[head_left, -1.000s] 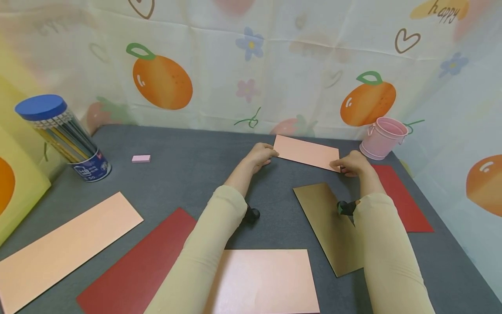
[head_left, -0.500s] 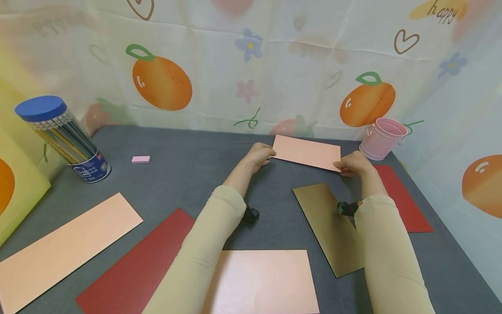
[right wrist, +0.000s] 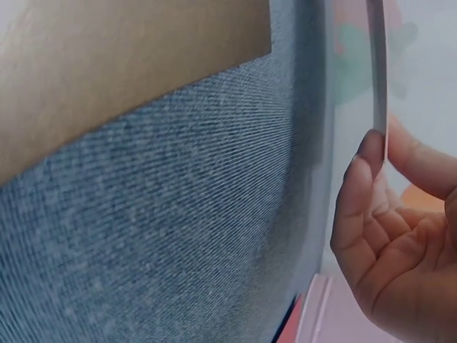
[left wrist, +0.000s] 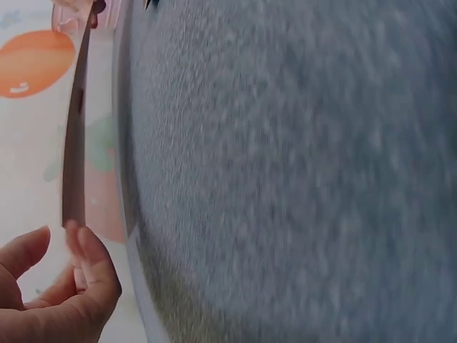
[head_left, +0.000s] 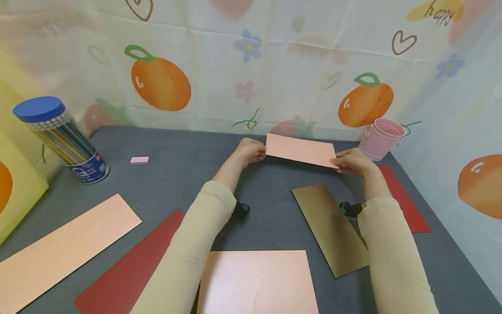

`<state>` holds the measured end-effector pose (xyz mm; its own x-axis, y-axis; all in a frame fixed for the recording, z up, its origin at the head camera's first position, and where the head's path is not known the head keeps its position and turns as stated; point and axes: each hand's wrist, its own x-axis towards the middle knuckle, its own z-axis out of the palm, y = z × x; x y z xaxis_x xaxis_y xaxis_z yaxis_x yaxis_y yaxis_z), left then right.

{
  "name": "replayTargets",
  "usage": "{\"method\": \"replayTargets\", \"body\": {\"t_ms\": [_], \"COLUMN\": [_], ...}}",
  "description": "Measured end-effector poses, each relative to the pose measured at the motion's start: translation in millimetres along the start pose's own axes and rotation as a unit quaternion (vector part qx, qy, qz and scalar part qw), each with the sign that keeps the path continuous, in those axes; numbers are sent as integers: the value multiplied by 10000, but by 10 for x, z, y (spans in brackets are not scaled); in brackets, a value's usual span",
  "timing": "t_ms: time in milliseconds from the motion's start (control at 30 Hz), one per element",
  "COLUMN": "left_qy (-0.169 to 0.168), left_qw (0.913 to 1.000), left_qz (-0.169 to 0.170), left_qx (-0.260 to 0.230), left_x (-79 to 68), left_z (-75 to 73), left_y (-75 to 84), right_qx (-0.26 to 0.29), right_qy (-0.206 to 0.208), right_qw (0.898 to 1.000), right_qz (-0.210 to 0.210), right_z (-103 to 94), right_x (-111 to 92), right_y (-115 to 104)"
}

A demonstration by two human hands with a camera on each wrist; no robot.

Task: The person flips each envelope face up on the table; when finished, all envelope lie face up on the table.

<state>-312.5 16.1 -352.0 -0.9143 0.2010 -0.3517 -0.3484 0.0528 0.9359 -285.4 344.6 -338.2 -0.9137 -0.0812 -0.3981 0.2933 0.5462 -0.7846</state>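
A thin, stiff peach board is raised above the far part of the dark grey table. My right hand pinches its right end, thumb on top and fingers beneath, as the right wrist view shows. At the left end, my left hand is close against the edge; in the left wrist view its thumb stands away from the board and the bent fingers meet the end. A gold board lies below the right hand. Another peach board lies nearest me, between the forearms.
A red board lies right, partly behind the right arm, near a pink bucket. Left are a second red board, a long peach board, a small pink block and a blue-lidded pencil tub. A fruit-print curtain hangs behind.
The raised peach board has shifted slightly left and up. My left hand has moved left with it, and its fingertips now sit at the edge rather than over the corner. The right hand keeps its pinch.
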Motion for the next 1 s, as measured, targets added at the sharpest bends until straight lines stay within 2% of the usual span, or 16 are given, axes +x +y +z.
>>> {"method": "replayTargets", "body": {"t_ms": [200,400,600,800,1000], "left_qy": [-47,-125,-154,-12,-75], "left_qw": [9998,9986,9983,9982,9978], "left_qz": [14,223,295,242,435], "left_qx": [186,457,486,540,495], "left_x": [-42,-133,-199,-228,-262], "left_z": [-126,-259,-394,-519,-641], "left_y": [51,102,154,171,154], "right_qx": [-32,72,301,633,1010], "right_qy": [-11,125,235,200,102], "right_qw": [9997,9990,9970,9939,9891], "right_qz": [-246,-429,-673,-886,-1068], "right_z": [43,109,165,219,272], "right_x": [-4,-13,-18,-28,-31], "right_y": [-49,-123,-191,-261,-335]}}
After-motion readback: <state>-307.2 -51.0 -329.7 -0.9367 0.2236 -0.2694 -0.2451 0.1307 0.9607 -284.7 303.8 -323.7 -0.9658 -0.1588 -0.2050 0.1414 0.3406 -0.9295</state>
